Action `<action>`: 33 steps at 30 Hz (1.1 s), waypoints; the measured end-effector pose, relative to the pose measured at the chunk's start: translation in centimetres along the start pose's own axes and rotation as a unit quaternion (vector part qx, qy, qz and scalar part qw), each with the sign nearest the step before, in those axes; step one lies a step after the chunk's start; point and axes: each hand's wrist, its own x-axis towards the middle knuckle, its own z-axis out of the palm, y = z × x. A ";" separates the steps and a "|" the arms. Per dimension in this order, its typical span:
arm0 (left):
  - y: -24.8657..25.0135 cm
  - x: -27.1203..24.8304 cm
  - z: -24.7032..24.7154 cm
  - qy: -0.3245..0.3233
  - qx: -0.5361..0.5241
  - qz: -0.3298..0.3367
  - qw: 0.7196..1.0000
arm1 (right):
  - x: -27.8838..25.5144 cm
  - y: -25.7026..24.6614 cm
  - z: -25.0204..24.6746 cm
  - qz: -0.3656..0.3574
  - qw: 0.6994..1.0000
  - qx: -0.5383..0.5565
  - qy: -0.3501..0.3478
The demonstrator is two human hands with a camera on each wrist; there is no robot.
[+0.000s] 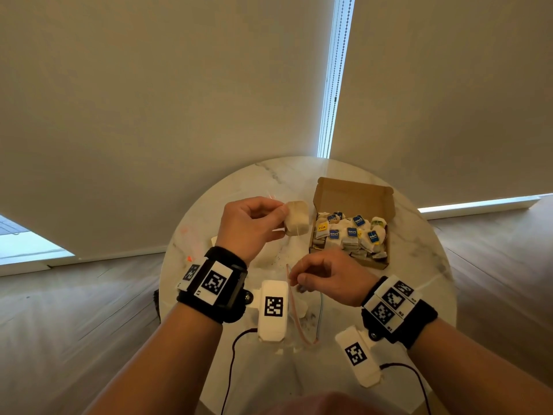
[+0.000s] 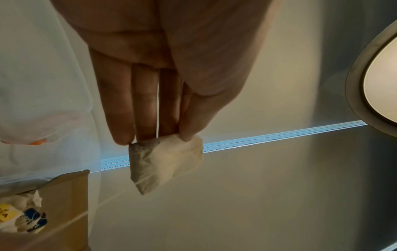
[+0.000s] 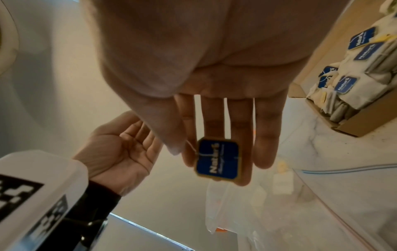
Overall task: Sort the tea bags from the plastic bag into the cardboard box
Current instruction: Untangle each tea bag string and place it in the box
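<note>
My left hand (image 1: 279, 218) is raised over the table and pinches a pale tea bag (image 1: 297, 218) by its top edge; the left wrist view shows the fingertips (image 2: 187, 137) on the tea bag (image 2: 167, 163). A thin string runs from it down to my right hand (image 1: 299, 280). The right hand (image 3: 193, 156) pinches that string, and the blue tag (image 3: 218, 159) lies against its fingers. The open cardboard box (image 1: 371, 263) on the right holds several tea bags with blue and yellow tags. The clear plastic bag (image 1: 299, 313) lies flat on the table under my hands.
The round marble table (image 1: 419, 265) stands against closed blinds, with wood floor on both sides. The box's lid (image 1: 353, 196) stands up at the back. Wrist camera units and cables hang over the table's near edge.
</note>
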 end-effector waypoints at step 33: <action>-2.6 -2.0 -0.6 -0.047 0.087 -0.046 0.994 | 2.7 -4.1 -2.8 -0.063 0.978 0.008 0.200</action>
